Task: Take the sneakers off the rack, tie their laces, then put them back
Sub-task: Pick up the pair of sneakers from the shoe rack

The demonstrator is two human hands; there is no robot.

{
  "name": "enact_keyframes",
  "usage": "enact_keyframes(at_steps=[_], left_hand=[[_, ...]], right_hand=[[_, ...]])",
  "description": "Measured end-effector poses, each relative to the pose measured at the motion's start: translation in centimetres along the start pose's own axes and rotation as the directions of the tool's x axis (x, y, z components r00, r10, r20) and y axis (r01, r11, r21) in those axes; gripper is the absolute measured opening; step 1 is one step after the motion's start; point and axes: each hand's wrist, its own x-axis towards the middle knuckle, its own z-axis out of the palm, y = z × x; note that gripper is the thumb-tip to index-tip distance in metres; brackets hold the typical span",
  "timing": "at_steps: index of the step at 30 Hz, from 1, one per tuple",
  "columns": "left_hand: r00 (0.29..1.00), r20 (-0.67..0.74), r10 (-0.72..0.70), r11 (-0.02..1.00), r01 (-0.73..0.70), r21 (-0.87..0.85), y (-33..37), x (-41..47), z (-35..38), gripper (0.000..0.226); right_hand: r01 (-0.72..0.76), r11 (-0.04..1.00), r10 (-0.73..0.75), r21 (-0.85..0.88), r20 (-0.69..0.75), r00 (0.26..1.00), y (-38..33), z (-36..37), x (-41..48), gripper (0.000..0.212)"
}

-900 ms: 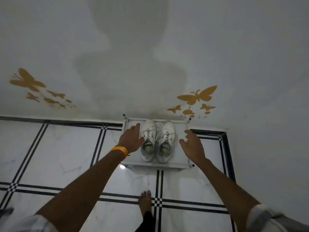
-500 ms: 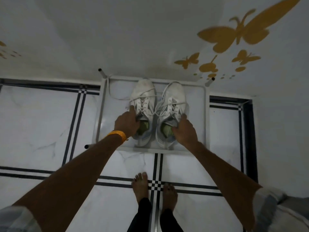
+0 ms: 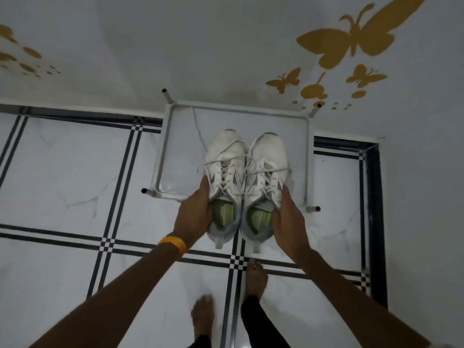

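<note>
Two white sneakers with green insoles and loose laces sit side by side, toes toward the wall. My left hand (image 3: 194, 212) grips the outer side of the left sneaker (image 3: 226, 162). My right hand (image 3: 288, 217) grips the outer side of the right sneaker (image 3: 267, 159). Both shoes are held with their heels out past the front edge of the white shoe rack (image 3: 160, 156), toes still over its shelf. One loose lace trails back across the shelf to the left.
The low rack stands against a white wall with gold butterfly stickers (image 3: 351, 41). The floor is white marble tile with black lines. My bare feet (image 3: 256, 275) stand just in front of the rack.
My hands went from hovering beside the sneakers to gripping them, and both shoes have come toward me, heels now past the rack's front edge. The camera has dipped closer.
</note>
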Motion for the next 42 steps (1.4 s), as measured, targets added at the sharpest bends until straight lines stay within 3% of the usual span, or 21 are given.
enact_keyframes(at_steps=[5,12,16,22,25,31,34,36,38,39,42], left_hand=[[1.0,0.017,0.005,0.994,-0.004,-0.106,-0.2,-10.8,1.9,0.066],[0.997,0.074,0.019,0.982,-0.005,-0.186,-9.5,-19.5,10.3,0.064],[0.996,0.094,0.005,0.99,0.008,-0.137,-16.3,-20.3,17.0,0.066],[0.997,0.071,0.009,0.997,-0.003,-0.078,-25.6,-19.3,29.2,0.066],[0.999,0.049,0.011,0.994,-0.005,-0.111,-28.0,-19.3,33.6,0.062],[0.992,-0.127,0.024,0.973,-0.053,-0.226,-29.3,-18.1,37.5,0.059],[0.991,-0.124,0.057,0.952,-0.091,-0.291,-28.5,-17.5,37.3,0.061],[0.982,-0.152,0.112,0.961,-0.146,-0.236,-27.7,-18.2,36.3,0.06],[0.948,-0.236,0.214,0.96,-0.248,-0.126,-27.3,-18.1,35.0,0.052],[0.926,-0.254,0.279,0.951,-0.304,-0.061,-27.3,-17.4,34.6,0.046],[0.881,-0.115,0.46,0.887,-0.448,0.116,-28.9,-14.9,33.9,0.028]], right_hand=[[-0.018,0.999,0.018,0.033,-0.003,1.0,2.4,0.6,-11.0,0.057],[-0.055,0.998,0.055,-0.006,0.006,0.998,11.7,10.7,-18.4,0.064],[-0.075,0.997,0.075,0.006,0.035,0.997,19.0,18.4,-17.5,0.067],[0.015,1.0,-0.015,-0.018,0.03,0.999,30.1,28.2,-14.0,0.061],[0.034,0.999,-0.034,-0.02,0.023,0.999,34.3,30.8,-12.4,0.062],[0.083,0.995,-0.079,-0.058,0.063,0.995,38.4,31.6,-10.0,0.064],[0.05,0.945,-0.007,-0.322,0.133,0.991,36.8,29.5,-9.7,0.085],[0.077,0.846,-0.103,-0.527,-0.02,0.994,34.3,28.0,-10.9,0.091],[0.235,0.818,-0.351,-0.525,-0.133,0.927,31.6,28.2,-11.7,0.072],[0.311,0.833,-0.409,-0.458,-0.129,0.903,30.4,29.1,-11.5,0.059],[0.356,0.904,-0.369,-0.235,-0.009,0.93,28.3,32.7,-9.9,0.028]])
